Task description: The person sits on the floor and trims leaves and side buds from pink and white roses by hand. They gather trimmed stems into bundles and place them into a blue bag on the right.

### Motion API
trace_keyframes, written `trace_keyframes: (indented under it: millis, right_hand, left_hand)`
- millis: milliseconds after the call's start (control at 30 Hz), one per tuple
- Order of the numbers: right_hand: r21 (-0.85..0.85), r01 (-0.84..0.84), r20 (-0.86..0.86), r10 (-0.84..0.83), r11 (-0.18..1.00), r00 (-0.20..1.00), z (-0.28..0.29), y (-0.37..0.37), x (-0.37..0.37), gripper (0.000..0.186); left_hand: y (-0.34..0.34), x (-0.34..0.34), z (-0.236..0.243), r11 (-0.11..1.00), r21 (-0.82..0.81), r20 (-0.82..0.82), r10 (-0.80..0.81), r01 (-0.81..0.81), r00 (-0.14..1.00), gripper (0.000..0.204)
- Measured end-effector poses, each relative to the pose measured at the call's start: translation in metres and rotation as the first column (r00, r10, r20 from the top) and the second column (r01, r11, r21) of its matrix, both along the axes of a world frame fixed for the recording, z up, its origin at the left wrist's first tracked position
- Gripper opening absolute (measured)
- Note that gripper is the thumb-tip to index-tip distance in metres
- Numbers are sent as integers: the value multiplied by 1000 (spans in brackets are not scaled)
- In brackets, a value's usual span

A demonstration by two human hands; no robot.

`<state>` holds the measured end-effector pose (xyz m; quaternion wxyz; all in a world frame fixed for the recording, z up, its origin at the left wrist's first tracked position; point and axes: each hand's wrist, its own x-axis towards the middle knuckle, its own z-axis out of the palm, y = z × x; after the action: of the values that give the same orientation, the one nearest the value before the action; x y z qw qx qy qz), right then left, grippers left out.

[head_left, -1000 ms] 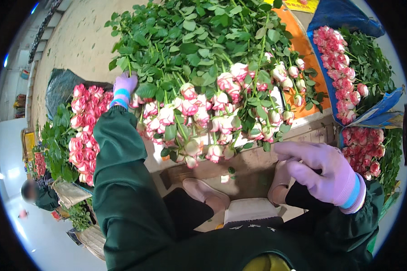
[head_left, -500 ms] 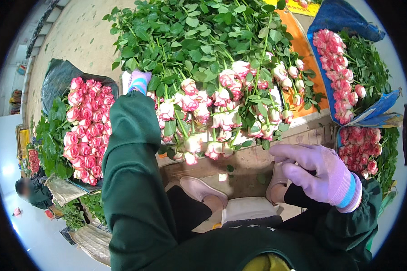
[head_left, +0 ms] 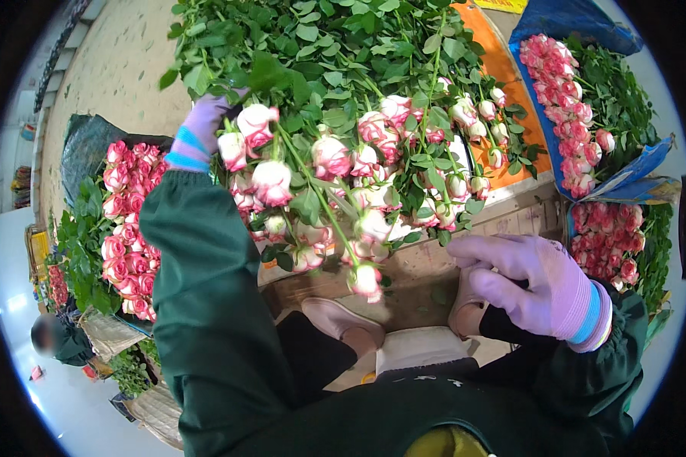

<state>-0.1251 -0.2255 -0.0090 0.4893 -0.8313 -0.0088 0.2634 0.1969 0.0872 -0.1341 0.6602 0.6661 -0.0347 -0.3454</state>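
My left hand [head_left: 211, 116], in a lilac glove, is closed on rose stems at the upper left of the pile, its fingers partly hidden by leaves. White roses with pink edges [head_left: 271, 183] hang forward from that side, one bloom dangling low over the bench edge. Leafy stems [head_left: 320, 46] cover the back of the pile. My right hand [head_left: 526, 282], also gloved, hovers below the pile at right, fingers loosely bent and apart, holding nothing.
Wrapped pink rose bunches [head_left: 129, 251] lie at left, others [head_left: 568, 99] at right in blue sheeting [head_left: 572, 23]. An orange board [head_left: 503, 114] shows beside the pile on a wooden bench [head_left: 518, 225]. A person [head_left: 65, 343] sits at far left. My shoes [head_left: 335, 320] are below.
My left hand has shifted up and back with stems in its grip. Several blooms have swung forward and down across the pile's front. My right hand has risen slightly.
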Motion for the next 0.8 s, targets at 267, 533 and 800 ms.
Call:
trace_keyframes:
  millis: [267,533,800]
  right_hand:
    - [-21,59,57,-58,998,997,2,-1,-11,33]
    - [-3,78,31,-78,997,997,11,-3,-13,34]
    - [6,61,206,-61,998,977,9,-6,-16,34]
  left_hand:
    - [-22,-57,73,876,-456,-113,120,-159,986,28]
    - [-13,-81,119,795,-602,60,-43,70,997,36]
    - [-68,-198,183,784,-601,94,261,-154,961,29]
